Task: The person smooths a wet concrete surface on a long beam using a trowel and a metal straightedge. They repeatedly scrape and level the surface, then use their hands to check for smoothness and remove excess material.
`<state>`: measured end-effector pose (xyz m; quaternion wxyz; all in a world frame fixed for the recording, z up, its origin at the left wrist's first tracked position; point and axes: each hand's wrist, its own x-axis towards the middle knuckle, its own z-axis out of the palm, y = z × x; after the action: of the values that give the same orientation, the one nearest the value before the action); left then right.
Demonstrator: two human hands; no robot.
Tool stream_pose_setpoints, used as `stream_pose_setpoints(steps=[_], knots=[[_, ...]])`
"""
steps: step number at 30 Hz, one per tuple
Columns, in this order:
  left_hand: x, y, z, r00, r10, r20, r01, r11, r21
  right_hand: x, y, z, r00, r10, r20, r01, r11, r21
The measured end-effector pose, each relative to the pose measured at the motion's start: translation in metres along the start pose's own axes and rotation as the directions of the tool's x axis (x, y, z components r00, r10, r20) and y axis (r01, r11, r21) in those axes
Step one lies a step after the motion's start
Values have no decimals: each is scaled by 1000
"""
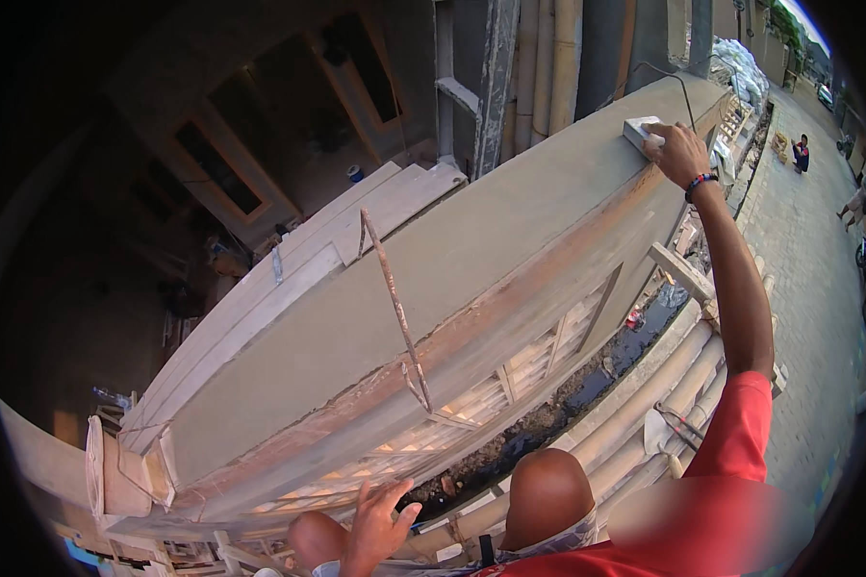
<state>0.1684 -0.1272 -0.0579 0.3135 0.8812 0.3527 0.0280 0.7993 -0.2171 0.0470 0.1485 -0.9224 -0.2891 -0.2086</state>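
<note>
Right hand (681, 154) had its grip round a pale block (636, 135) on the gray ledge (510, 221), 2 o'clock; left hand (375, 527) hung loose, grip empty, 6ish.

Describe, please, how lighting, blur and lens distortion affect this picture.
In the head view, the grey ledge looks bowed, likely by the fisheye lens; the room at upper left sinks into shadow; the paved street is daylit; a smear blurs part of the red shirt; the right hand reads clearly.
</note>
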Motion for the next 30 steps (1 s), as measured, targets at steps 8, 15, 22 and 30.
stream_pose_setpoints(steps=[8, 15, 22, 30], knots=[[9, 9, 26, 984, 99, 149, -98, 995, -13, 10, -54, 26, 961, -270, -56, 275, 950, 149], [8, 11, 26, 976, 88, 201, -92, 996, 15, 10, 5, 9, 997, -30, -77, 34, 998, 50], [8, 23, 41, 960, 145, 240, -154, 988, 17, 61, -9, 49, 983, 158, -97, -156, 987, 28], [-3, 18, 45, 974, 159, 159, -165, 986, 26, 66, -22, 49, 969, 216, -119, -221, 975, -26]])
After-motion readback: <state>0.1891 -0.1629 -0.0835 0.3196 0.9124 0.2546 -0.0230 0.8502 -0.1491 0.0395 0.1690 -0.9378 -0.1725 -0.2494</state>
